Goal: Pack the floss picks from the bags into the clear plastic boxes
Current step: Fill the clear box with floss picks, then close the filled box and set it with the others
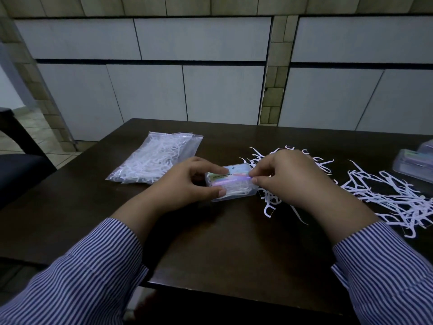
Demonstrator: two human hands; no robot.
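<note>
A small clear plastic box (pixel 234 186) with a colourful label on its lid lies on the dark table, with white floss picks visible inside. My left hand (pixel 187 186) grips its left end, thumb on the near edge and forefinger on the lid. My right hand (pixel 288 179) pinches the box's right end at the lid. Clear zip bags (pixel 154 159) full of white floss picks lie to the left. Loose white floss picks (pixel 386 195) are scattered to the right, partly under my right hand.
More clear plastic boxes (pixel 414 164) stand stacked at the table's far right edge. The dark wooden table (pixel 222 242) ends close to my body. A dark chair (pixel 21 170) stands at the left. A tiled wall rises behind the table.
</note>
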